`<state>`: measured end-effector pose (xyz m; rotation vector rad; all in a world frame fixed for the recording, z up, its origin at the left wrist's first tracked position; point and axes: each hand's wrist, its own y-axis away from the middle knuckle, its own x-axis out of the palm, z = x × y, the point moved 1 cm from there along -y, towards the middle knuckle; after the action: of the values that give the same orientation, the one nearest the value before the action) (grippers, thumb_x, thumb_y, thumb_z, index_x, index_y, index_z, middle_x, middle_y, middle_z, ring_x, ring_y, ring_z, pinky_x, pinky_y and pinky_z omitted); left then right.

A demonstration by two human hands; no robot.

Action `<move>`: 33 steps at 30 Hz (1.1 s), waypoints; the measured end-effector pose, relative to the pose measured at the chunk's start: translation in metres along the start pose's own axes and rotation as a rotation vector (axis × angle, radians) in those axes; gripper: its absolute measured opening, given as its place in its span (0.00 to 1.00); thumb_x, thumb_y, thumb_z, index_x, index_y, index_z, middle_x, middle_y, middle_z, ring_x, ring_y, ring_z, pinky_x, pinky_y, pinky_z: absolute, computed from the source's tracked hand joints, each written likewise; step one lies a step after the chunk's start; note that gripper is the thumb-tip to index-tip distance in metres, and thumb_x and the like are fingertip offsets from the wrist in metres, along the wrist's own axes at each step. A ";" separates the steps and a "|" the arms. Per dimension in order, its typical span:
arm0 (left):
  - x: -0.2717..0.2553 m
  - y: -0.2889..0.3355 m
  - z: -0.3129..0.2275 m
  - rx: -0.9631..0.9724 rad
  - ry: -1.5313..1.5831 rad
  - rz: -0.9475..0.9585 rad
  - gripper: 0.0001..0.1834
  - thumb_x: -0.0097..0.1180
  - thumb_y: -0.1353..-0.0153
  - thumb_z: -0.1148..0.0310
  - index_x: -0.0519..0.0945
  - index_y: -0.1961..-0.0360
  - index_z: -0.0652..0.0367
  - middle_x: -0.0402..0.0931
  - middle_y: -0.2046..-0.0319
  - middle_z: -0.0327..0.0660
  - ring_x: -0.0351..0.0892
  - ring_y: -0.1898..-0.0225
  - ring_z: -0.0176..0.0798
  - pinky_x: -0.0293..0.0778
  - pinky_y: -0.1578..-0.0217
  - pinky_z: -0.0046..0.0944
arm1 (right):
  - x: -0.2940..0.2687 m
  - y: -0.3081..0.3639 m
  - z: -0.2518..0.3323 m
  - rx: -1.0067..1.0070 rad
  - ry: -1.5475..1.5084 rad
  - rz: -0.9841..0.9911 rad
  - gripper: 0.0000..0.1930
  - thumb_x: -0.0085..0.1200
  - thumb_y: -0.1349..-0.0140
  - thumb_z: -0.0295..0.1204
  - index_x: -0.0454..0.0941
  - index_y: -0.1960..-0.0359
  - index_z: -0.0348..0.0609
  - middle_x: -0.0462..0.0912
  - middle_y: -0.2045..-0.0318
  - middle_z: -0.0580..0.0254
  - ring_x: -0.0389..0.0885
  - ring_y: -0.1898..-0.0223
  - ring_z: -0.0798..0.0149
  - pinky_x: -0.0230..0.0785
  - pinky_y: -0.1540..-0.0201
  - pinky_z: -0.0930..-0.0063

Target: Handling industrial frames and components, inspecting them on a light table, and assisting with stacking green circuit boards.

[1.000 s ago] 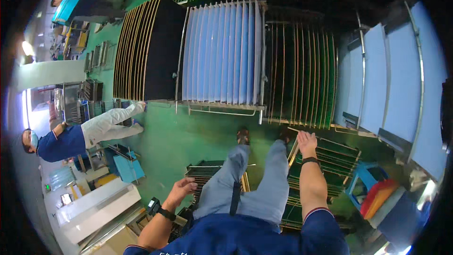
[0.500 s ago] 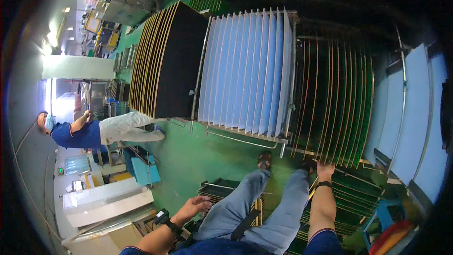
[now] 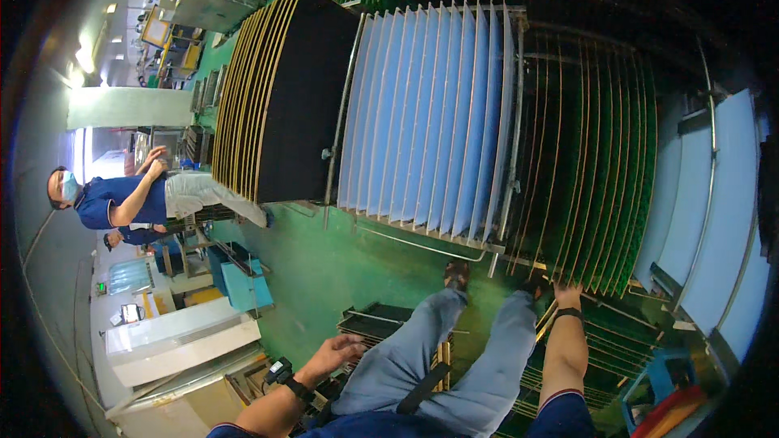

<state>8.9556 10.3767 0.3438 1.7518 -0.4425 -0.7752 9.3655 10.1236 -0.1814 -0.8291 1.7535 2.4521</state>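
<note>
Green boards [image 3: 604, 170] stand on edge in a rack at right; right hand [image 3: 566, 296] reaches their lower edge, fingers hidden, so grip can't be told. Left hand [image 3: 337, 350] hangs open, empty, beside the knee. Rack looks mostly full; approx. a dozen green boards, approx. ten blue panels [image 3: 430, 113] alongside, more green boards stacked flat by the feet. Two co-workers [image 3: 122, 199] at left.

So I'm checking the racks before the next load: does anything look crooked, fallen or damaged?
Nothing stands out. The pale blue panels stand evenly spaced in their rack, and the green boards beside them stand in parallel rows. The right hand touches the green boards' lower edge; the left hand hangs open above the low stack.
</note>
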 end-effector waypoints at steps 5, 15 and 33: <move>-0.009 -0.007 0.014 0.042 0.005 -0.025 0.24 0.57 0.39 0.59 0.72 0.46 0.61 0.80 0.56 0.38 0.75 0.56 0.32 0.68 0.56 0.33 | -0.037 0.032 0.041 0.074 0.472 0.211 0.27 0.31 0.33 0.52 0.67 0.41 0.52 0.69 0.39 0.63 0.63 0.39 0.53 0.44 0.34 0.50; -0.011 -0.044 0.037 0.263 -0.028 0.043 0.20 0.55 0.37 0.63 0.74 0.49 0.65 0.79 0.57 0.42 0.77 0.57 0.32 0.73 0.55 0.33 | -0.080 0.052 0.018 -0.241 0.510 -0.311 0.15 0.39 0.36 0.37 0.77 0.60 0.41 0.78 0.59 0.52 0.75 0.58 0.52 0.65 0.53 0.57; -0.006 -0.035 0.034 0.258 0.049 0.036 0.21 0.54 0.37 0.63 0.73 0.48 0.66 0.80 0.60 0.43 0.79 0.59 0.33 0.75 0.57 0.33 | -0.084 0.014 -0.037 -0.261 0.471 -0.523 0.22 0.45 0.39 0.48 0.81 0.77 0.45 0.81 0.74 0.50 0.79 0.70 0.49 0.69 0.72 0.55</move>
<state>8.9245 10.3681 0.3070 1.9924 -0.5592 -0.6706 9.4485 10.1094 -0.1425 -1.7456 1.0881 2.2558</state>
